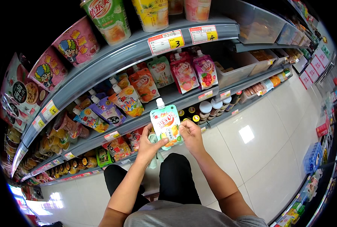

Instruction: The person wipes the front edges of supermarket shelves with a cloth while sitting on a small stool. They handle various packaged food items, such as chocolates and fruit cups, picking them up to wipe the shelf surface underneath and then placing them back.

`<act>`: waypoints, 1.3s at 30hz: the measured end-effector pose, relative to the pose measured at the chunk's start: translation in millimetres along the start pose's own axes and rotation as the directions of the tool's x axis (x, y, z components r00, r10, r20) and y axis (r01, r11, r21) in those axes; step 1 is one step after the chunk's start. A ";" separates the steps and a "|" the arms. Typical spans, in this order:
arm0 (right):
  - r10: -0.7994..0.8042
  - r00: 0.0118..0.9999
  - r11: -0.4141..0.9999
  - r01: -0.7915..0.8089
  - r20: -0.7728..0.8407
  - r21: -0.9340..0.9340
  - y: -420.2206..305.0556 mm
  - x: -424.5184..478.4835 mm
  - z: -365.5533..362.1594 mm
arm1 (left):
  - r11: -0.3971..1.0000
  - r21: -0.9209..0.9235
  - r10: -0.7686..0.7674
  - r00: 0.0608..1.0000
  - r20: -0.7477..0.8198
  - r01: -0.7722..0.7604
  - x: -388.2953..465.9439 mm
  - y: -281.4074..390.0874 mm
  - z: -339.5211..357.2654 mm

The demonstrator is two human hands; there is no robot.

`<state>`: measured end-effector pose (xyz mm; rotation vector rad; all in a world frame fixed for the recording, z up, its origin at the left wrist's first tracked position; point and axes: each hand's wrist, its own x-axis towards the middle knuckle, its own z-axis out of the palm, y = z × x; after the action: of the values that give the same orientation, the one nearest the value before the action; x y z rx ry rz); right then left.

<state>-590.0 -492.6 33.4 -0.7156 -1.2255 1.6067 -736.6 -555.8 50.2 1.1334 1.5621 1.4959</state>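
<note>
Both hands hold a pale green spouted jelly drink pouch, upright with its white cap at the top. My left hand grips the lower left side, thumb across the front, and also has a light green cloth beneath the pouch. On the right edge, the fingers of my right hand pinch the pouch. Behind it, more spouted pouches stand on the middle shelf: an orange one, a pale green one, a pink one and a purple one. A dark gap shows between the pale green and pink pouches.
Drink cups and pink tubs line the upper shelf, whose edge carries price tags. Clear plastic bins stand to the right. Below are white-lidded jars and bagged snacks. Glossy floor tiles extend rightward towards another shelf.
</note>
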 end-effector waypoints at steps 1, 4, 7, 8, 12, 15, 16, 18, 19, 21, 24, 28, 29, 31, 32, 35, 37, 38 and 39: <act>-0.040 0.999 0.998 0.038 -0.030 -0.058 1.4 0.2 0.5 | 0.997 -0.050 -0.060 0.996 0.065 0.064 0.3 -0.7 -0.2; -0.190 0.978 0.945 0.158 -0.086 -0.285 4.0 0.8 2.7 | 0.966 -0.141 -0.189 0.964 0.184 0.217 1.0 2.2 -0.9; -0.286 0.954 0.875 0.226 -0.083 -0.428 -0.7 3.5 5.9 | 0.957 -0.157 -0.220 0.964 0.149 0.243 1.4 1.4 0.1; -0.243 0.966 0.911 0.195 -0.091 -0.363 -3.1 2.8 8.4 | 0.958 -0.154 -0.220 0.966 0.138 0.241 1.4 1.7 -0.5; -0.168 0.978 0.960 0.134 -0.125 -0.245 6.8 4.8 8.8 | 0.982 -0.098 -0.151 0.983 0.110 0.161 2.0 -3.4 -2.4; -0.122 0.982 0.979 0.095 -0.143 -0.181 3.0 9.1 7.2 | 0.991 -0.035 -0.122 0.989 0.084 0.125 5.6 3.6 -0.1; -0.061 0.981 0.996 0.048 -0.183 -0.075 0.5 11.0 7.7 | 0.996 -0.032 -0.082 0.994 0.066 0.084 7.2 7.3 0.4; -0.102 0.970 0.993 0.113 -0.221 0.035 6.2 19.5 2.3 | 0.999 0.017 -0.032 0.998 0.046 0.031 9.8 8.1 -0.1; -0.107 0.964 0.990 0.125 -0.245 0.059 4.9 23.4 1.1 | 0.999 0.042 -0.006 0.999 0.036 0.005 11.2 10.2 0.2; -0.106 0.962 0.992 0.121 -0.250 0.046 -2.5 36.1 0.1 | 0.994 0.110 -0.012 0.999 0.046 0.007 11.5 16.6 0.8; -0.172 0.959 0.984 0.156 -0.224 -0.087 -18.8 65.4 0.9 | 0.984 0.175 -0.043 0.995 0.091 0.027 18.0 16.5 -0.5; -0.268 0.938 0.951 0.223 -0.218 -0.213 -22.1 111.8 -1.5 | 0.957 0.257 0.107 0.987 0.118 -0.134 19.2 3.4 -5.8; -0.306 0.927 0.931 0.243 -0.219 -0.273 -19.8 123.9 -3.3 | 0.963 0.246 0.081 0.989 0.122 -0.109 17.1 1.5 -8.1; -0.326 0.914 0.904 0.227 -0.240 -0.362 -15.1 142.9 -8.4 | 0.973 0.225 0.022 0.991 0.134 -0.052 12.7 -2.6 -12.6; -0.333 0.910 0.895 0.224 -0.246 -0.385 -14.5 149.8 -7.6 | 0.973 0.230 -0.029 0.989 0.144 -0.004 10.5 -5.1 -16.7; -0.367 0.896 0.863 0.228 -0.250 -0.450 -5.2 159.4 -5.0 | 0.986 0.156 -0.077 0.985 0.154 0.052 3.6 -17.7 -25.1; -0.388 0.885 0.838 0.224 -0.256 -0.497 -3.5 160.4 -2.0 | 0.991 0.110 -0.088 0.987 0.133 0.073 0.0 -19.9 -30.4; -0.397 0.878 0.826 0.215 -0.266 -0.522 -2.0 157.6 -1.8 | 0.993 0.086 -0.093 0.988 0.125 0.082 0.0 -20.2 -32.1; -0.404 0.872 0.812 0.202 -0.276 -0.548 -1.4 153.3 -1.8 | 0.994 0.079 -0.090 0.988 0.123 0.081 0.2 -21.0 -33.3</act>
<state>-644.7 -350.2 48.6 -1.0395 -1.3919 0.8161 -769.8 -567.8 32.8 1.1647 1.5698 1.2947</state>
